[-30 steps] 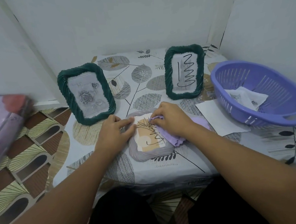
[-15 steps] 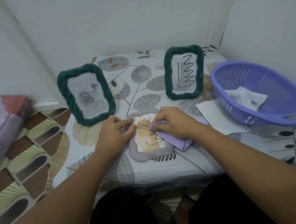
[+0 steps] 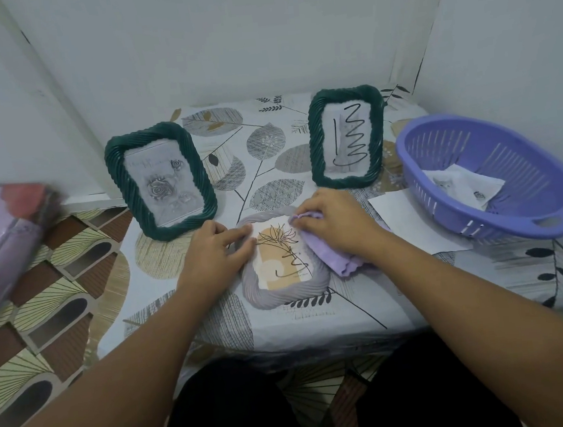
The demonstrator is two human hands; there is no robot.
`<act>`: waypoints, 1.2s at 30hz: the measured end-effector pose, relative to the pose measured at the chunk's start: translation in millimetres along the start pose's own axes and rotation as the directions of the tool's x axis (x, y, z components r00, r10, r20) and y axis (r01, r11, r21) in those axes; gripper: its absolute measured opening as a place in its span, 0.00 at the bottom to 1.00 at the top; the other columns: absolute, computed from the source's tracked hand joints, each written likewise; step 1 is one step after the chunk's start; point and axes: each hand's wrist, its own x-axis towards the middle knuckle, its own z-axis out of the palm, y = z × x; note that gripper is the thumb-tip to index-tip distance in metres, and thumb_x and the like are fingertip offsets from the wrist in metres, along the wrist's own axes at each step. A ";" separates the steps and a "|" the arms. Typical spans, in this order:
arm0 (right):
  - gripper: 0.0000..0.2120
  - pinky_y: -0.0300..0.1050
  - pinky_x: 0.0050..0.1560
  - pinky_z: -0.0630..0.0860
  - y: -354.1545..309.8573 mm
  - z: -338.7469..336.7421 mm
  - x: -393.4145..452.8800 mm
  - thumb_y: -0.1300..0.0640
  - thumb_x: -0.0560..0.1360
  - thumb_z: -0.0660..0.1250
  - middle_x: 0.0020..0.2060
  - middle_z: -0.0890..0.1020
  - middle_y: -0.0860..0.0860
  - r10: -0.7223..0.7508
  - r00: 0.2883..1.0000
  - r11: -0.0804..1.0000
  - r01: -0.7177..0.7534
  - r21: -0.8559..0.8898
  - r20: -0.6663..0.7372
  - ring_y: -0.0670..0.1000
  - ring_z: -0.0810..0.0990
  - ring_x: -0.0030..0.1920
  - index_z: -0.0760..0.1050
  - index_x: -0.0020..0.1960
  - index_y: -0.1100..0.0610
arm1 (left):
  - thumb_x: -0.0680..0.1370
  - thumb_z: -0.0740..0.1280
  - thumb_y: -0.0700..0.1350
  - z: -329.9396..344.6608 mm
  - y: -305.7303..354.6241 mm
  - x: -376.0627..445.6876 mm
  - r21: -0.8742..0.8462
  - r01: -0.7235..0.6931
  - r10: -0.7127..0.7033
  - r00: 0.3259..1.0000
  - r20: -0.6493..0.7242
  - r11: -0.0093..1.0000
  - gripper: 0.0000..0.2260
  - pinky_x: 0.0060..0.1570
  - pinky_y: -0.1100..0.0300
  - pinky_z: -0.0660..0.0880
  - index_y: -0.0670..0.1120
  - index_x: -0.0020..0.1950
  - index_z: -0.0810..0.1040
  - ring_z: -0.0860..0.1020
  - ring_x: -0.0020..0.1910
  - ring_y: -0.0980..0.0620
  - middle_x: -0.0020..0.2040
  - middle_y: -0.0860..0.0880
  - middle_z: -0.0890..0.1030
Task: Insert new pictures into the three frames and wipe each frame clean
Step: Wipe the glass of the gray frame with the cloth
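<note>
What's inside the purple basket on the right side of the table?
Inside the purple basket lie loose white paper sheets, at least one with a small dark print. The near wall hides the basket's bottom, so anything lying under the sheets cannot be seen.

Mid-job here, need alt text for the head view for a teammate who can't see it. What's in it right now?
A person's right hand presses a purple cloth on the grey frame lying flat, while the left hand steadies the frame's left edge. Two green frames stand behind; a purple basket holds papers at right.
</note>
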 end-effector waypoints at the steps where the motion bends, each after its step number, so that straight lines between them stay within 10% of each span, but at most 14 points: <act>1: 0.12 0.38 0.42 0.66 1.8 -1.6 -0.4 0.43 0.78 0.70 0.45 0.77 0.49 0.012 1.000 1.000 -0.012 0.010 -0.009 0.41 0.72 0.43 0.86 0.54 0.49 | 0.76 0.72 0.58 -0.3 -0.2 -0.1 0.005 -0.002 0.002 1.000 0.001 1.000 0.15 0.53 0.54 0.71 0.58 0.62 0.84 0.72 0.50 0.51 0.48 0.52 0.72; 29: 0.10 0.47 0.49 0.73 -13.2 13.6 -17.2 0.45 0.78 0.72 0.45 0.76 0.49 0.014 0.997 0.999 -0.011 -0.037 0.078 0.49 0.75 0.48 0.86 0.54 0.49 | 0.77 0.73 0.57 0.8 -0.9 -0.2 0.015 -0.005 0.005 1.000 -0.009 1.000 0.14 0.53 0.54 0.71 0.58 0.62 0.84 0.73 0.50 0.50 0.48 0.50 0.73; 36: 0.06 0.29 0.44 0.68 -10.5 9.3 -25.5 0.48 0.76 0.75 0.46 0.79 0.46 -0.046 0.983 0.999 0.041 0.034 0.177 0.45 0.75 0.47 0.87 0.51 0.47 | 0.77 0.72 0.57 0.6 -1.3 -0.2 0.010 -0.008 0.008 1.000 -0.009 1.000 0.14 0.54 0.53 0.72 0.57 0.62 0.84 0.73 0.50 0.50 0.48 0.51 0.73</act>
